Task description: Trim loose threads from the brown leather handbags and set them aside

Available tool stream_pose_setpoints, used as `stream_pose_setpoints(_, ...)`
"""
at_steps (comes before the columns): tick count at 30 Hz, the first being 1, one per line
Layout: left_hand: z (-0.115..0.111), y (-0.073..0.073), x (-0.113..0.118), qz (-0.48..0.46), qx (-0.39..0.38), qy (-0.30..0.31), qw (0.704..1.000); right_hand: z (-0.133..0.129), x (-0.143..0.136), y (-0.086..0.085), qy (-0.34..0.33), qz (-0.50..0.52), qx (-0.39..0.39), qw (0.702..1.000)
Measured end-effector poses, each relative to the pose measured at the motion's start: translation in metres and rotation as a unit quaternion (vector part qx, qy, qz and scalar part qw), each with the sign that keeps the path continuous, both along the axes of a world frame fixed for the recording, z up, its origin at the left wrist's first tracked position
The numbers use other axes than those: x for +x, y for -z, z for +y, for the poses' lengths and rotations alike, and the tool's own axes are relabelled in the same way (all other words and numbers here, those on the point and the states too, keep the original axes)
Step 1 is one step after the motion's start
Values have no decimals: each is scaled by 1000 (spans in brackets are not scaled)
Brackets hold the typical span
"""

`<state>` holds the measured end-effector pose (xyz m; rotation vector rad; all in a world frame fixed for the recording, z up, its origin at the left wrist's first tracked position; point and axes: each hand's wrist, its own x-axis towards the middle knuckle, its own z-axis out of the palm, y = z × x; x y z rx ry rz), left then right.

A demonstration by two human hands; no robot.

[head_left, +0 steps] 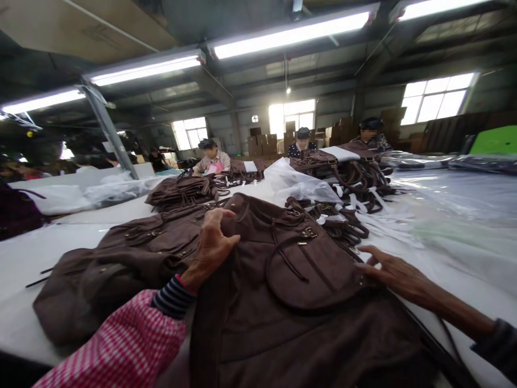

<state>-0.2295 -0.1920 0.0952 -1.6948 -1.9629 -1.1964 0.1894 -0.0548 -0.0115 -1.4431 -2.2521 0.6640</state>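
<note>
A dark brown bag point(258, 323) with a drawcord, a thin strap loop and brass-coloured buckles lies in front of me on the white table. My left hand point(212, 242) is at its upper left edge, fingers curled round the fabric with the thumb on the near side. At the right edge, my right hand point(377, 269) grips the bag's side between thumb and fingers; some fingertips are hidden. Another brown bag point(109, 264) lies to the left, partly behind my left forearm.
Beyond lie a stack of brown bags point(181, 191), a heap of bags with handles point(343, 167) and clear plastic wrap point(299, 180). Plastic sheeting point(452, 194) covers the right side. Several co-workers sit across the table, including a person in a pink apron point(214, 161).
</note>
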Motion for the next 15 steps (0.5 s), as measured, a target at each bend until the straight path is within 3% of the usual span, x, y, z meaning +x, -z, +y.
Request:
stream_pose_setpoints(4,2,-48,29,51,95,94,990,-3,-26,-5,40,122,-132,983)
stream_pose_setpoints(6,14,-67,27,50,116,128,984,-11,-27,-14,52,202,-214,954)
stream_pose_setpoints(8,33,-75,13,30,117,151,981,-23,-25,-25,49,273,-256,926)
stream_pose_setpoints(11,64,-56,-19,-26,51,138,989,-43,-23,-36,43,323,-256,910)
stream_pose_setpoints(15,84,3,-45,-61,-167,62,982,-57,-20,-17,21,294,-226,928)
